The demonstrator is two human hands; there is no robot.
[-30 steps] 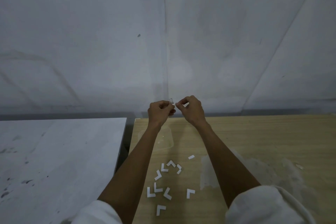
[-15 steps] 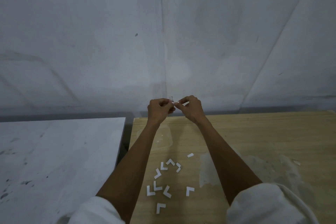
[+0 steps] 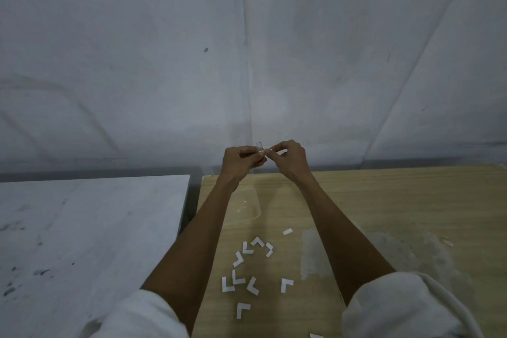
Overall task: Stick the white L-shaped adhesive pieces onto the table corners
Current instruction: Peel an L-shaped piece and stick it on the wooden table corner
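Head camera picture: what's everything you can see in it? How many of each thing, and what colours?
L-shaped pieces: about ten, white, loose on the wooden table between the forearms; one more is cut off at the bottom edge.
held piece: one, pale, pinched between both hands.
wooden table: one, light tan, right side.
grey table: one, whitish grey with dark specks, left side, a gap apart from the wooden one.
wall: one, grey-white, behind both tables.
sleeves: two, white, bottom corners.
left hand and right hand: two, bare, raised together over the wooden table's far edge.
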